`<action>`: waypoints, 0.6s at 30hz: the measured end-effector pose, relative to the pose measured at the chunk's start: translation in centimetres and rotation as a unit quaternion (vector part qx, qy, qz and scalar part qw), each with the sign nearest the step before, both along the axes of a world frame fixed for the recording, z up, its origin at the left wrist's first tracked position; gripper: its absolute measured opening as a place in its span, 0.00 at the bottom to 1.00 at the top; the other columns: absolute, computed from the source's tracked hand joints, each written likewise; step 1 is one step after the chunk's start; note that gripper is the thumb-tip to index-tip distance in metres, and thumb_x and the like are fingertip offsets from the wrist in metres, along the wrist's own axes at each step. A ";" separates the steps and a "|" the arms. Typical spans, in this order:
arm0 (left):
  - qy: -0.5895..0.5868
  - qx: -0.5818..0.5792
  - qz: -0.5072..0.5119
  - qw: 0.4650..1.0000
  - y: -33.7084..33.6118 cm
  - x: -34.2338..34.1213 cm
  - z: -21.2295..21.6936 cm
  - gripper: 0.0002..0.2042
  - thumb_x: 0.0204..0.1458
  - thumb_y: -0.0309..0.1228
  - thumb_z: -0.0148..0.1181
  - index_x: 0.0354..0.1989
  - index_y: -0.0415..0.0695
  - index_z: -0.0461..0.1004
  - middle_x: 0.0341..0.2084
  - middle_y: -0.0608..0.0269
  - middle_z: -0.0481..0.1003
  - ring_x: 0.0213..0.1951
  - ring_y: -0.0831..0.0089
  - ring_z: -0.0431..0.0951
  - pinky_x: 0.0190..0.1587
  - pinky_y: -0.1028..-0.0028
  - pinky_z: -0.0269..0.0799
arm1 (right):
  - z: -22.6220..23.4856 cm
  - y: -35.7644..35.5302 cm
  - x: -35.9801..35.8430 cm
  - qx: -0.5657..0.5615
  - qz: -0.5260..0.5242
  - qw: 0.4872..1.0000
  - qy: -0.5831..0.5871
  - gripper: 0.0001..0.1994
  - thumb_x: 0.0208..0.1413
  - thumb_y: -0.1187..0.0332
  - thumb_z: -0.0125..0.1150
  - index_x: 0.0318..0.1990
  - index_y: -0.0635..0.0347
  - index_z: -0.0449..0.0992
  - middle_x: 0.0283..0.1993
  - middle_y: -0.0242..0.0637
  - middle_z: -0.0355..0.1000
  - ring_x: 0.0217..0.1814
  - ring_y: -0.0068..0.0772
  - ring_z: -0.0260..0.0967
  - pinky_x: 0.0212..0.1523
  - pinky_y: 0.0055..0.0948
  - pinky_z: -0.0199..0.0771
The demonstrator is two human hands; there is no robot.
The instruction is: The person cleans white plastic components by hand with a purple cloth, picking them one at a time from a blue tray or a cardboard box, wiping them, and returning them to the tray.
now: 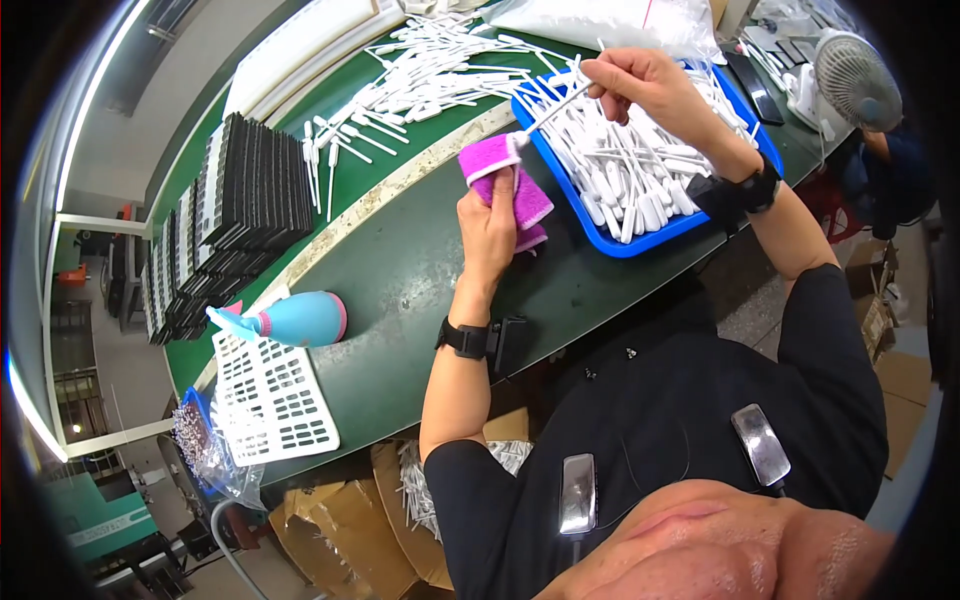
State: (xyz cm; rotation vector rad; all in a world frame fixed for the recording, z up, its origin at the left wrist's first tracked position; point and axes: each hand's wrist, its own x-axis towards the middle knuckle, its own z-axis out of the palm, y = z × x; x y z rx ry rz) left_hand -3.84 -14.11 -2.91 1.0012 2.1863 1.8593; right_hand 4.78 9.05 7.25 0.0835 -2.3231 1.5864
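Note:
My left hand [487, 232] is closed on a folded purple cloth [531, 203] with a pale edge. Out of the cloth slants a thin white plastic stick [558, 108], its wider end at the cloth. The thin upper end is pinched between the fingers of my right hand [652, 92]. Below that hand lies a blue tray [625, 246] heaped with similar white sticks [640, 170] that have paddle-shaped ends. More loose white sticks [425, 85] are spread across the green bench top beyond.
Black ridged trays [255, 185] stand stacked at the left. A light-blue spray bottle [303, 318] lies beside a white slotted tray [272, 395]. A clear bag [610, 25], phone [752, 88] and fan [857, 82] sit at the far right. Cardboard boxes [335, 535] are below the bench.

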 end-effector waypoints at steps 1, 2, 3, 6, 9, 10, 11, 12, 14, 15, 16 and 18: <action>-0.047 0.018 0.003 0.999 -0.1 -0.3 -0.1 0.12 0.59 0.35 0.50 0.33 0.39 0.74 0.19 0.61 0.73 0.22 0.70 0.73 0.29 0.69 0.69 | 0.0 0.1 0.0 -0.002 -0.003 1.000 0.001 0.16 0.62 0.58 0.49 0.28 0.60 0.72 0.17 0.25 0.65 0.19 0.11 0.61 0.21 0.14 0.60; -0.094 0.036 0.006 0.995 0.0 -0.7 -0.3 0.12 0.60 0.36 0.49 0.35 0.39 0.74 0.21 0.64 0.73 0.24 0.72 0.73 0.30 0.70 0.70 | 0.0 0.3 0.0 0.011 -0.012 1.000 0.000 0.16 0.62 0.58 0.50 0.27 0.60 0.72 0.16 0.24 0.64 0.19 0.11 0.60 0.21 0.13 0.59; -0.139 0.054 0.011 0.989 0.0 -0.9 -0.2 0.13 0.61 0.37 0.47 0.36 0.39 0.73 0.23 0.66 0.74 0.25 0.73 0.72 0.31 0.71 0.70 | 0.2 0.4 -0.1 0.024 -0.019 1.000 0.000 0.17 0.62 0.58 0.50 0.27 0.60 0.72 0.16 0.24 0.63 0.18 0.10 0.59 0.20 0.13 0.58; -0.235 0.229 0.056 0.943 0.7 -1.7 0.0 0.13 0.61 0.37 0.47 0.40 0.38 0.72 0.29 0.68 0.74 0.28 0.73 0.74 0.34 0.74 0.71 | 0.2 1.4 0.0 0.051 -0.028 0.998 -0.014 0.17 0.62 0.58 0.50 0.26 0.59 0.72 0.15 0.23 0.61 0.18 0.10 0.58 0.20 0.13 0.56; -0.327 0.301 0.030 0.895 1.4 -1.1 0.3 0.14 0.61 0.36 0.48 0.44 0.38 0.71 0.34 0.67 0.74 0.31 0.73 0.74 0.36 0.76 0.71 | -0.1 1.9 0.2 0.081 -0.031 0.995 -0.043 0.17 0.62 0.57 0.51 0.26 0.59 0.72 0.14 0.23 0.60 0.17 0.10 0.57 0.20 0.13 0.55; -0.372 0.287 -0.015 0.883 1.7 -0.5 0.6 0.14 0.61 0.36 0.48 0.45 0.37 0.70 0.36 0.66 0.74 0.33 0.74 0.74 0.37 0.77 0.71 | -0.4 1.4 0.0 0.085 -0.033 0.995 -0.033 0.17 0.61 0.57 0.51 0.25 0.59 0.71 0.14 0.23 0.60 0.17 0.10 0.57 0.20 0.14 0.54; -0.415 0.273 -0.061 0.866 1.8 -0.1 0.6 0.14 0.60 0.35 0.48 0.47 0.37 0.69 0.38 0.64 0.74 0.34 0.75 0.74 0.38 0.78 0.71 | -0.8 0.8 -0.3 0.090 -0.035 0.995 -0.023 0.17 0.61 0.57 0.51 0.25 0.59 0.71 0.14 0.22 0.59 0.17 0.10 0.57 0.19 0.14 0.54; -0.416 0.271 -0.062 0.866 1.8 0.0 0.6 0.14 0.60 0.35 0.48 0.47 0.37 0.69 0.38 0.64 0.74 0.34 0.75 0.74 0.38 0.78 0.71 | -1.1 0.3 -0.4 0.095 -0.038 0.995 -0.013 0.17 0.61 0.57 0.52 0.25 0.59 0.71 0.13 0.22 0.59 0.17 0.10 0.57 0.19 0.14 0.53; -0.390 0.188 -0.170 0.885 1.8 0.0 0.6 0.13 0.59 0.32 0.49 0.47 0.36 0.69 0.39 0.63 0.74 0.36 0.76 0.75 0.40 0.78 0.72 | -1.2 -0.2 -0.4 0.084 -0.051 0.995 -0.002 0.16 0.61 0.58 0.52 0.26 0.59 0.72 0.15 0.23 0.60 0.18 0.10 0.58 0.20 0.14 0.55; -0.374 0.145 -0.223 0.888 1.8 0.0 0.5 0.13 0.59 0.30 0.49 0.48 0.35 0.69 0.40 0.62 0.74 0.37 0.76 0.75 0.40 0.78 0.72 | -1.2 -0.3 -0.3 0.073 -0.062 0.995 0.008 0.16 0.61 0.58 0.52 0.27 0.60 0.72 0.16 0.23 0.62 0.19 0.11 0.59 0.22 0.14 0.57; -0.373 0.143 -0.226 0.888 1.8 0.0 0.5 0.13 0.59 0.30 0.49 0.48 0.35 0.69 0.40 0.62 0.74 0.37 0.76 0.75 0.40 0.78 0.72 | -1.2 -0.6 -0.3 0.063 -0.074 0.995 0.019 0.15 0.61 0.59 0.52 0.28 0.60 0.73 0.17 0.24 0.63 0.20 0.11 0.60 0.23 0.14 0.58; -0.338 0.121 -0.193 0.913 2.1 0.0 0.6 0.12 0.58 0.28 0.50 0.47 0.35 0.69 0.40 0.61 0.74 0.39 0.76 0.75 0.42 0.77 0.72 | -1.6 -1.8 -0.3 -0.006 -0.062 0.998 0.015 0.14 0.61 0.60 0.52 0.30 0.61 0.74 0.20 0.24 0.65 0.23 0.11 0.61 0.24 0.14 0.60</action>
